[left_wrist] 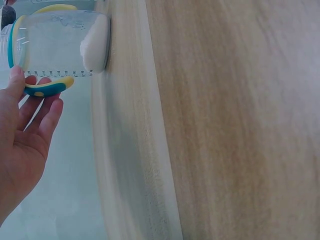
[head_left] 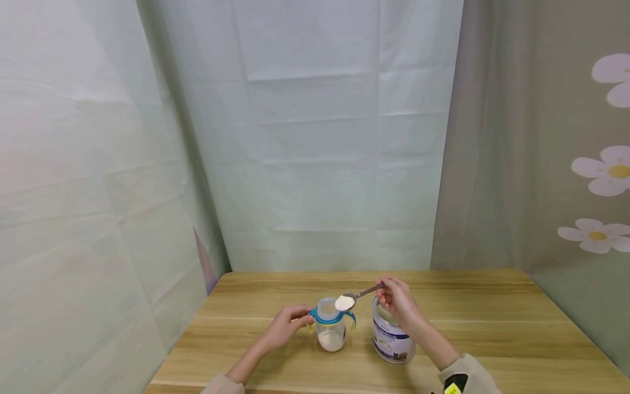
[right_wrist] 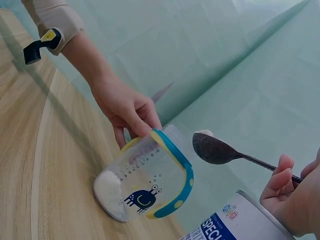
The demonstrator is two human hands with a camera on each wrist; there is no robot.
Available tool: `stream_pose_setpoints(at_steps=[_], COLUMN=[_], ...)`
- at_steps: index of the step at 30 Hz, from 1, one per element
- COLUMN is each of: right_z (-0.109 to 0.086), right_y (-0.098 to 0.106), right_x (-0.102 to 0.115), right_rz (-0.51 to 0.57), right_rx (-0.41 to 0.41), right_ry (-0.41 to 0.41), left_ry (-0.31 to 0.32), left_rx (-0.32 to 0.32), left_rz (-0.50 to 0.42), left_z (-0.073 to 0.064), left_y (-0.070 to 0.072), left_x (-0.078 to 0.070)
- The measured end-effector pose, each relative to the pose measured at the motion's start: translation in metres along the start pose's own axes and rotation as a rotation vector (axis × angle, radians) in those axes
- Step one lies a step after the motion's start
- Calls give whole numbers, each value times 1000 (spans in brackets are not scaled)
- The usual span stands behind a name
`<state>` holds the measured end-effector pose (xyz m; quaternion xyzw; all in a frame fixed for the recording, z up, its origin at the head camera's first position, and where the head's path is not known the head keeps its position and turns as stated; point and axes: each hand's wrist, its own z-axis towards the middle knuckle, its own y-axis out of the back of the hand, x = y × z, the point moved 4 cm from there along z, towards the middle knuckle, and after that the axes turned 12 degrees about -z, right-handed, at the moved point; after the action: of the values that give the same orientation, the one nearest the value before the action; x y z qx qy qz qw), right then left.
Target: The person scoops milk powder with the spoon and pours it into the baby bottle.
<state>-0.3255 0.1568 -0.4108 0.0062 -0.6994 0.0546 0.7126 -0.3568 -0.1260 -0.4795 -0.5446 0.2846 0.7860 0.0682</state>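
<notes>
A clear baby bottle with a blue collar and two blue-and-yellow handles stands upright on the table, lidless, white powder heaped at its bottom. My left hand grips the handle on its left side, thumb by the collar. In my right hand is a dark metal spoon, pinched by its handle. The spoon's bowl carries a mound of white powder beside the bottle's open mouth. Just below the right hand, an open white-and-blue powder can stands on the table.
The wood-grain table spreads out to both sides of the bottle and can. Pale green cloth hangs behind and at the left, and a flower-printed curtain hangs at the right.
</notes>
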Motion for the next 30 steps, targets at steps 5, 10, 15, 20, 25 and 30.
stream_pose_setpoints(at_steps=[5, 10, 15, 20, 25, 30], right_z=[1, 0, 1, 1, 1, 2], right_y=[0, 0, 0, 0, -2, -6], right_x=[1, 3, 2, 3, 2, 2], right_rz=[4, 2, 12, 9, -9, -16], right_rx=[-24, -17, -4, 35, 50, 18], right_ry=[-57, -68, -56, -7, 18, -31], left_ry=[15, 21, 24, 15, 27, 35], left_rx=[6, 30, 30, 16, 23, 35], left_rz=[15, 4, 0, 7, -1, -7], left_z=[-1, -6, -7, -2, -2, -6], left_y=[-1, -3, -3, -2, -2, -2], left_x=[-11, -33, -39, -17, -19, -38])
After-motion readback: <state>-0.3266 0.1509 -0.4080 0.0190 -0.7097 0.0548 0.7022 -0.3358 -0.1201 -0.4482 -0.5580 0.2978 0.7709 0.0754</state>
